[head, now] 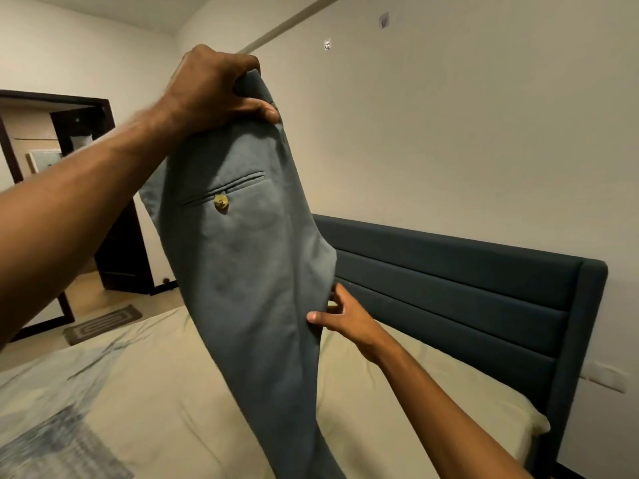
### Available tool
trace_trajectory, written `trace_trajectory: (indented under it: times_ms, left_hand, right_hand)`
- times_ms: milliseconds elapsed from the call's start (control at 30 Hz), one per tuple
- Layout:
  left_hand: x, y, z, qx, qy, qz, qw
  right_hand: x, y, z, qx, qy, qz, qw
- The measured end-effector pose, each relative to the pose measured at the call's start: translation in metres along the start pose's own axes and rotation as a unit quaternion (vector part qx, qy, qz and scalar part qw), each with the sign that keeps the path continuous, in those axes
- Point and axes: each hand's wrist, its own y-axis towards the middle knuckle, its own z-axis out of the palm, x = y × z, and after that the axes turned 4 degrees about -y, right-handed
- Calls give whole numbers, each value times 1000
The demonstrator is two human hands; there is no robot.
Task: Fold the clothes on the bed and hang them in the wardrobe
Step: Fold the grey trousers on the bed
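Note:
A pair of grey-blue trousers [256, 271] hangs in the air above the bed, its back pocket with a pale button facing me. My left hand [214, 91] grips the waistband at the top, fingers curled round the cloth. Lower down, my right hand [337, 316] pinches the trousers' right edge near the seat, thumb in front and fingers behind. The legs run down out of the bottom of the view.
The bed [145, 392] with a cream and blue-grey patterned sheet lies below. A dark padded headboard [449, 288] stands against the wall at right. At left there is a dark-framed doorway [69, 133] and a small mat [102, 323] on the floor.

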Motion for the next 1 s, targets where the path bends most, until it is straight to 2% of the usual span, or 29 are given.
trace_trajectory:
  times_ms: [100,200,233,300,367,400,433,533,633,667,767,867,1000]
  left_hand:
    - [-3,1,-5,1,8,19,1000]
    - [-5,0,-9,1,-6,23,1000]
    - [-5,-1,-10,3,-10,25,1000]
    - [-1,-3,-11,12,-2,28,1000]
    - [8,-6,-11,12,23,17,1000]
    - [13,-9,-11,6,34,6,999]
    - [19,-11,-11,2,39,-8,999]
    - [32,-20,-11,-1,27,-40,999]
    - [44,-25,-7,-24,11,-66,997]
    - [45,-25,-6,-25,4,-72,997]
    - [43,-24,-2,-21,-23,-76,997]
    - [39,-24,1,-5,-66,-77,995]
    - [35,-33,4,30,-160,-112,980]
  right_hand:
    - [9,8,13,42,62,-3,997]
    - [17,18,20,21,212,-27,977]
    - [21,21,20,-1,238,-27,971]
    - [27,29,15,-78,187,-26,979]
    - [29,35,8,-200,156,-65,965]
    - [29,36,5,-242,148,-95,954]
    - [32,34,5,-245,125,-119,954]
    - [35,21,10,-147,52,-150,976]
    - [36,16,-3,-206,71,-157,963]
    - [36,15,-6,-191,69,-156,967]
    - [27,11,-2,-57,78,-128,987]
    - [10,8,1,41,68,-57,995]
    - [-40,11,17,131,-88,29,987]
